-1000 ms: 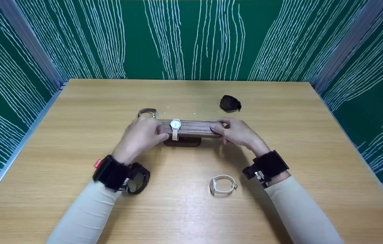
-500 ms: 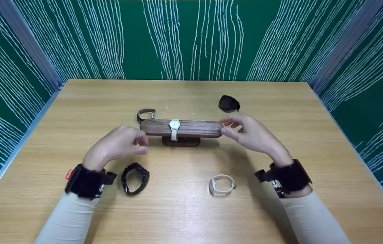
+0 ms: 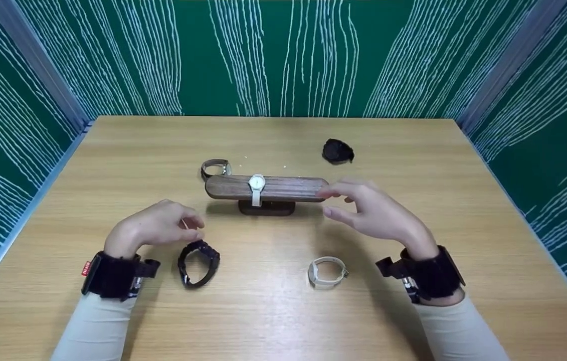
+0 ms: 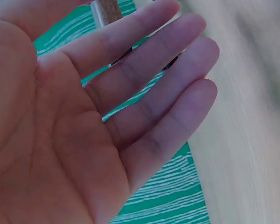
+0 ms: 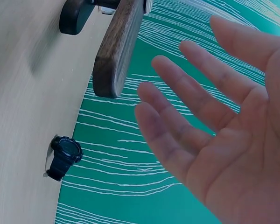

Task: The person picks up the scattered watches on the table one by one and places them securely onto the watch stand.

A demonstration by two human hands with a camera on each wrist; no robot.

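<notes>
A dark wooden stand (image 3: 288, 188) with a rounded bar on a small base stands mid-table, a white watch (image 3: 256, 183) strapped around its bar left of centre. My left hand (image 3: 158, 224), fingers loosely bent and holding nothing, hovers just above and left of a black watch (image 3: 211, 253). My right hand (image 3: 376, 210) is by the bar's right end with its fingers spread. In the right wrist view a gap shows between that hand (image 5: 214, 116) and the bar (image 5: 114, 56). The left wrist view shows the left palm (image 4: 60, 140) empty.
A second white watch (image 3: 314, 273) lies at the front, right of centre. Behind the bar's left end is a brown-strapped watch (image 3: 206, 169). Another black watch (image 3: 337, 151) lies at the back right. Green walls with white lines (image 3: 223, 60) enclose the wooden table.
Both hands have let go of the bar's ends. The left has moved left and toward the front, near the black watch; the right has drawn back a little to the right, its fingers opened.
</notes>
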